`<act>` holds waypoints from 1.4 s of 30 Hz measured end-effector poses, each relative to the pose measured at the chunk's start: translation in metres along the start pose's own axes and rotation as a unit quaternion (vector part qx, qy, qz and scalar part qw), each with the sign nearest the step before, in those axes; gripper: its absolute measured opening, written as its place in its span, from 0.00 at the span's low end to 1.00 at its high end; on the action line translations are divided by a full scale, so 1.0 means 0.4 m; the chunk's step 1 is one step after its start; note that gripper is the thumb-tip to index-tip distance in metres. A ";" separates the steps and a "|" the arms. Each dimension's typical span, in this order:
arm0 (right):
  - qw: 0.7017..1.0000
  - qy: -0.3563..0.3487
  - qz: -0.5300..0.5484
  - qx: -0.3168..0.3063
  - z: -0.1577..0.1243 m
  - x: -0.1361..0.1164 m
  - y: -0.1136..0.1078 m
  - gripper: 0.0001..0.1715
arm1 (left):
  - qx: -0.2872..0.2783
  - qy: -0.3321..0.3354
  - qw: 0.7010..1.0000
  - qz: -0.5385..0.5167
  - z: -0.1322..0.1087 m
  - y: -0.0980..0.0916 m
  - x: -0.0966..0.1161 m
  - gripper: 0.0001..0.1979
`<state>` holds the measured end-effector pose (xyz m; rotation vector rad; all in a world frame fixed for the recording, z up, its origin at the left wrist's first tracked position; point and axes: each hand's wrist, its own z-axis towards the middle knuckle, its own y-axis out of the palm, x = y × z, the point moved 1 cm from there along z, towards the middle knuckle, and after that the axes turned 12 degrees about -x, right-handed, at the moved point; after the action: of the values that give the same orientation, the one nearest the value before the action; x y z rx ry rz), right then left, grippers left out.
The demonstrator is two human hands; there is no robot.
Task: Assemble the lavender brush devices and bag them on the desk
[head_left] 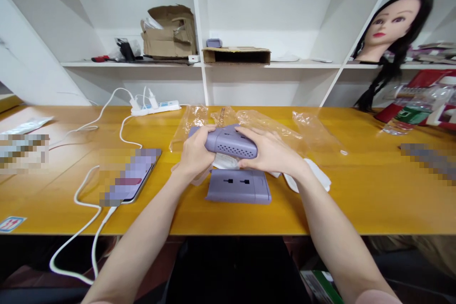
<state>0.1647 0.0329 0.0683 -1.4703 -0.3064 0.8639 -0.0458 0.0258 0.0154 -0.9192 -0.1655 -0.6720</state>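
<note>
A purple plastic case with rows of small holes along its near side is raised over the table, gripped from both ends. My left hand is closed around its left end, and my right hand is closed on the right end. Below it, a flat purple panel with two dark slot-like marks lies on the wooden table. White pieces, one of them a rounded white item, lie under and beside my right wrist. Clear plastic bags are spread behind the hands.
A phone with a white cable lies at the left, and a power strip stands behind it. Shelves at the back hold a torn cardboard box, a flat carton and a mannequin head. A plastic bottle lies back right.
</note>
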 end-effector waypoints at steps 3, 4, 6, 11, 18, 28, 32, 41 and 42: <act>0.996 -0.020 0.073 -0.051 -0.012 0.023 -0.027 0.42 | -0.031 0.067 0.996 -0.051 -0.002 -0.016 0.011 0.24; 0.989 -0.041 0.117 -0.078 -0.018 0.034 -0.039 0.38 | -0.032 0.091 0.993 -0.072 -0.004 -0.019 0.013 0.23; 0.965 -0.073 0.216 -0.133 -0.027 0.052 -0.059 0.31 | -0.020 0.131 0.984 -0.117 -0.008 -0.024 0.017 0.25; 0.882 -0.094 0.422 -0.186 -0.027 0.060 -0.054 0.26 | 0.015 0.157 0.973 -0.169 -0.019 -0.032 0.031 0.24; 0.838 -0.024 0.510 -0.193 -0.015 0.044 -0.033 0.19 | 0.003 0.150 0.966 -0.210 -0.013 -0.045 0.031 0.20; 0.865 0.029 0.460 -0.200 -0.025 0.042 -0.046 0.17 | -0.063 0.110 0.979 -0.157 -0.013 -0.069 0.030 0.31; 0.878 0.020 0.433 -0.202 -0.028 0.045 -0.052 0.17 | -0.034 0.118 0.983 -0.138 -0.016 -0.074 0.039 0.29; 0.896 0.029 0.388 -0.214 -0.038 0.051 -0.068 0.19 | -0.009 0.128 0.986 -0.105 -0.016 -0.065 0.058 0.27; 0.898 0.030 0.381 -0.217 -0.040 0.053 -0.070 0.19 | -0.009 0.128 0.986 -0.108 -0.016 -0.062 0.058 0.27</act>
<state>0.1986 0.0389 0.0859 -2.0809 0.1638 1.4318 -0.0437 -0.0006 0.0378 -0.8310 -0.0289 -0.9872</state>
